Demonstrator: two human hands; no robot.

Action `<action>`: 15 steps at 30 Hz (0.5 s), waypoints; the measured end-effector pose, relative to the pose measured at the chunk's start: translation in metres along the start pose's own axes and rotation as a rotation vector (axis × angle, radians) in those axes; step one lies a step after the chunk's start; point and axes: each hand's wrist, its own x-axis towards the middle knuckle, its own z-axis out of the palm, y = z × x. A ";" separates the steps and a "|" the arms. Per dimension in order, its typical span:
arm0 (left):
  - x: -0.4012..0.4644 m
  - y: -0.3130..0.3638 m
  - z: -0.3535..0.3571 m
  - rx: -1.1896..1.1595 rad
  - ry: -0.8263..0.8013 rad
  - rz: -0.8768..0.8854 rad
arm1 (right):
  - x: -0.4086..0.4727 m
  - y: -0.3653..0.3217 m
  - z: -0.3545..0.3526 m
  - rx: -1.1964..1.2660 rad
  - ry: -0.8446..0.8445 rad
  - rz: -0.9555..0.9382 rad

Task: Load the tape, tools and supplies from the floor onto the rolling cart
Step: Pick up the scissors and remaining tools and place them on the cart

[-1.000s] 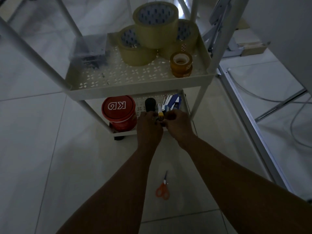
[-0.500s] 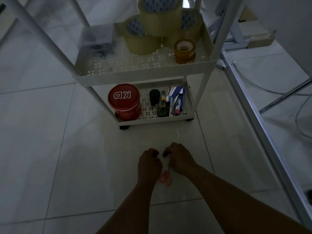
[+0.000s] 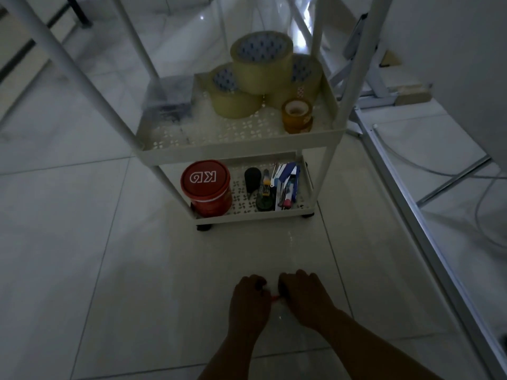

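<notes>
Both hands are down at the pale tiled floor (image 3: 82, 242), near the viewer, knuckles up and fingers curled inward toward each other. The left hand (image 3: 248, 300) and the right hand (image 3: 301, 297) meet over a small orange-red object (image 3: 275, 297), only a sliver of which shows between them (likely a handled tool, though I cannot tell for certain). Whether either hand has truly closed on it I cannot tell, since the fingertips are hidden underneath. Farther off stands the white metal rolling cart (image 3: 241, 149), its perforated upper tray carrying stacked tan rolls of packing tape (image 3: 260, 61) and a small amber tape roll (image 3: 297, 115). The lower tray holds a red lidded tub (image 3: 205, 187) at left and a cluster of pens and small tools (image 3: 285, 185) at right, grouped so they stay put.
</notes>
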 end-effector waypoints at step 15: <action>-0.040 0.129 -0.133 -0.472 0.068 0.046 | -0.056 -0.073 -0.179 1.402 -0.014 0.560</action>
